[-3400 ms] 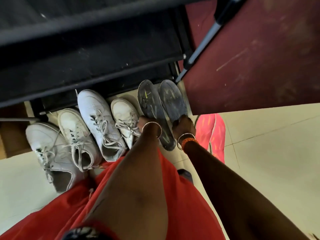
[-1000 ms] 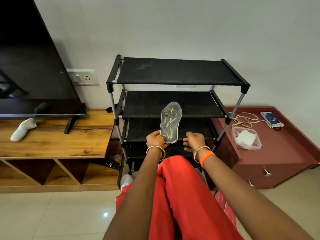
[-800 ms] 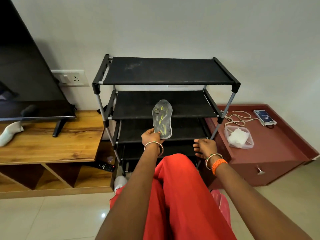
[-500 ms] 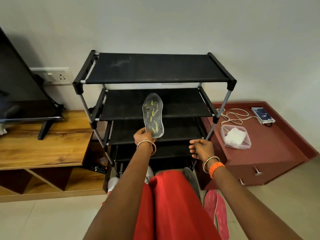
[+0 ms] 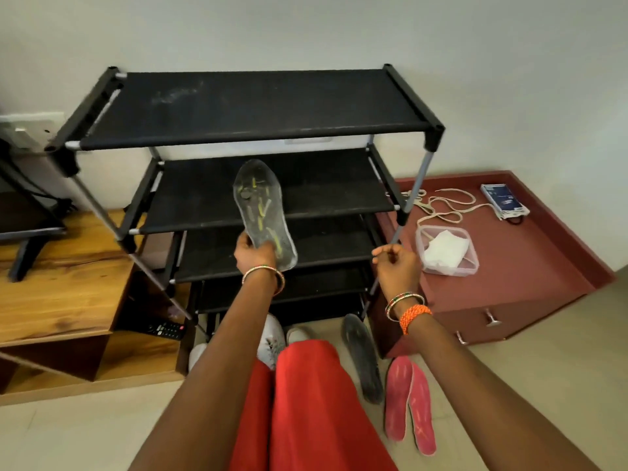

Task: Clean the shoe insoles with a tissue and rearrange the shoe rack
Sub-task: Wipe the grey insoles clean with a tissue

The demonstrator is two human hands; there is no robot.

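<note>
Since half a second ago the view has tipped further down and the right hand [image 5: 396,268] has drifted right, closer to the red cabinet [image 5: 530,266]. Left hand [image 5: 253,256] grips the heel end of a dark grey insole [image 5: 263,212] with yellow marks, held upright in front of the second and third shelves of the black shoe rack [image 5: 251,107]; all visible rack shelves are bare. Right hand hovers beside the rack's front right post, fingers loosely curled, holding nothing. On the floor below: second dark insole [image 5: 362,360] lying just right of the red-clad knee [image 5: 306,402], its toe end near the rack's foot; pair of pink insoles [image 5: 409,402] side by side, just right of it. White sneakers [image 5: 272,341] are partly hidden behind the left forearm and knee. On the cabinet top: clear plastic container [image 5: 447,249] with white tissue [image 5: 443,249] inside, a cord [image 5: 448,207] behind it, a small blue box [image 5: 504,200] at the far corner. Left of the rack: wooden TV unit [image 5: 57,294], a remote control [image 5: 166,329] in its lower cubby.
</note>
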